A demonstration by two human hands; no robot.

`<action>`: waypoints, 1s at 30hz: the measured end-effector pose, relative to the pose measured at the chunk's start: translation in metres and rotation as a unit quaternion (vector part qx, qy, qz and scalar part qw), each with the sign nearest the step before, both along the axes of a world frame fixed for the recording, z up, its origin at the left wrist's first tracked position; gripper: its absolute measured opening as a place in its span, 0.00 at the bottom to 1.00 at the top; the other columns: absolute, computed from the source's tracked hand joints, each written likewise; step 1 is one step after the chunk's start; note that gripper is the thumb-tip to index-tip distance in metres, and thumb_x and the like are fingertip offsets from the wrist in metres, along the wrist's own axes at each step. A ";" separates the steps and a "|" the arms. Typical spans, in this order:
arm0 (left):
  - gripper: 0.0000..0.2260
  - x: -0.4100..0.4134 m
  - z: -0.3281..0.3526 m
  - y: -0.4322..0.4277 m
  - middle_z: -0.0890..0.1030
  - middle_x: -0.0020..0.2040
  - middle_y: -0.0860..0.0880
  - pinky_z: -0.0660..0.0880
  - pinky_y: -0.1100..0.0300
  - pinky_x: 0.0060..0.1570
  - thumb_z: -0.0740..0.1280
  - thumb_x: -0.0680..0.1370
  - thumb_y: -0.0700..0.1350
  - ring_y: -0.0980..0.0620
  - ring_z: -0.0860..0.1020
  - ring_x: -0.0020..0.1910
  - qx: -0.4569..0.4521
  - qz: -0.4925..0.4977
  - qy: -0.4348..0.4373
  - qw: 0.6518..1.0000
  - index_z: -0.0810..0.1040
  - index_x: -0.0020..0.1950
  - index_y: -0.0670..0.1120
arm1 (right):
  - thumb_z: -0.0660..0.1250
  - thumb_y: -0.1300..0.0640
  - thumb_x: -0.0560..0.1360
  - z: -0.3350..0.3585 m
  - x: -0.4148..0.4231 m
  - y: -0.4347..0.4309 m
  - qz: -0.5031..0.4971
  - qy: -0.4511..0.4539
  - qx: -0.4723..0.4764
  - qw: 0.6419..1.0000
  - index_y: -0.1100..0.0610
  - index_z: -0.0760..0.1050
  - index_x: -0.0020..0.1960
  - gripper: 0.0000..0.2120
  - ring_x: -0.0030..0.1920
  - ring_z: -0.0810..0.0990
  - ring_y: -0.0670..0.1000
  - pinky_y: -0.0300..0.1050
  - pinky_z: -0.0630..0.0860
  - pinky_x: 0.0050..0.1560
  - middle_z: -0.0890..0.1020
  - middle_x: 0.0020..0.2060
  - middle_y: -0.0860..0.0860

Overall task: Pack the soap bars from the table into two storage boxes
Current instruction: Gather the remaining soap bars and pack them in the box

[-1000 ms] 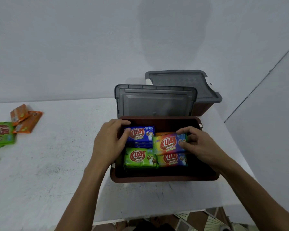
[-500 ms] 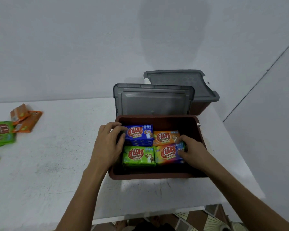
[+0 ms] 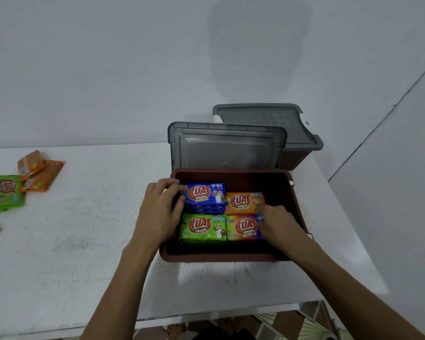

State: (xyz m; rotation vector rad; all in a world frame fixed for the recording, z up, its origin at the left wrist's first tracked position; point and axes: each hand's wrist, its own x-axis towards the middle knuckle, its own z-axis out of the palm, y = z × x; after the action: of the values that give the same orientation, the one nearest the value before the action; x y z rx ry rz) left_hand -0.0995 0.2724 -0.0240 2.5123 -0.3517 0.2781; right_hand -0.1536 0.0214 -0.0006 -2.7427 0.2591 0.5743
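a: where do the bars lie?
b: four face up in the brown box (image 3: 233,257): blue soap bar (image 3: 204,196) back left, orange soap bar (image 3: 243,202) back right, green soap bar (image 3: 203,228) and rainbow soap bar (image 3: 243,228) in front.
a: and the fingers?
b: left hand (image 3: 157,212) curls round the blue soap bar's left end. right hand (image 3: 277,222) has bent fingers gripping the rainbow soap bar's right end.

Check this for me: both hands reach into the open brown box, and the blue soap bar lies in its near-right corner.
Wrong corner. The head view shows the blue soap bar in the far-left corner of the open brown box; the left hand and the right hand both reach in.
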 end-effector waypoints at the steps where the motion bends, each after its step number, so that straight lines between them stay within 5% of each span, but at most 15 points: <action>1: 0.11 0.000 0.000 0.000 0.76 0.64 0.46 0.72 0.56 0.55 0.67 0.78 0.44 0.48 0.71 0.62 0.000 -0.002 0.002 1.000 0.79 0.60 0.45 | 0.65 0.51 0.79 0.003 0.002 0.000 -0.009 -0.009 -0.001 1.000 0.55 0.63 0.73 0.25 0.62 0.77 0.55 0.52 0.74 0.65 0.73 0.67 0.56; 9: 0.11 -0.003 0.001 0.019 0.74 0.65 0.49 0.67 0.64 0.54 0.66 0.78 0.48 0.53 0.71 0.62 -0.018 -0.024 0.009 1.000 0.78 0.60 0.48 | 0.63 0.52 0.80 0.037 0.029 0.028 0.054 -0.146 0.114 0.981 0.51 0.73 0.63 0.13 0.50 0.80 0.46 0.43 0.80 0.48 0.80 0.56 0.50; 15: 0.09 -0.002 0.003 0.075 0.76 0.58 0.55 0.69 0.66 0.52 0.63 0.80 0.52 0.58 0.74 0.55 -0.034 -0.007 0.020 0.999 0.77 0.58 0.54 | 0.65 0.54 0.78 0.053 0.062 0.095 0.135 -0.197 0.157 0.958 0.51 0.76 0.61 0.12 0.49 0.80 0.48 0.46 0.79 0.54 0.82 0.52 0.51; 18: 0.10 -0.002 0.001 0.115 0.76 0.57 0.57 0.68 0.66 0.50 0.62 0.80 0.54 0.59 0.75 0.55 -0.021 0.031 0.034 0.999 0.77 0.59 0.55 | 0.66 0.53 0.78 0.053 0.084 0.139 0.175 -0.213 0.173 0.946 0.52 0.77 0.58 0.10 0.44 0.81 0.49 0.49 0.79 0.53 0.84 0.48 0.51; 24: 0.11 -0.001 -0.006 0.208 0.77 0.59 0.53 0.69 0.63 0.48 0.63 0.79 0.52 0.54 0.76 0.56 0.009 0.137 0.052 0.989 0.78 0.59 0.52 | 0.63 0.49 0.79 0.041 0.131 0.246 0.238 -0.172 0.176 0.940 0.48 0.75 0.61 0.12 0.54 0.79 0.51 0.47 0.75 0.57 0.80 0.58 0.52; 30: 0.12 -0.002 -0.026 0.299 0.78 0.59 0.46 0.73 0.54 0.53 0.67 0.77 0.48 0.47 0.77 0.55 0.035 0.271 0.054 0.960 0.80 0.59 0.47 | 0.62 0.51 0.79 0.008 0.176 0.359 0.323 -0.149 0.148 0.923 0.52 0.73 0.65 0.15 0.52 0.79 0.54 0.46 0.74 0.52 0.79 0.54 0.54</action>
State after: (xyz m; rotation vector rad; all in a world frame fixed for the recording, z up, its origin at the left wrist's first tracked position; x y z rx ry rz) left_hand -0.1019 0.5712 -0.0497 2.6380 0.3895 0.3400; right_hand 0.0228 0.3806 0.0072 -2.5240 -0.7690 0.2975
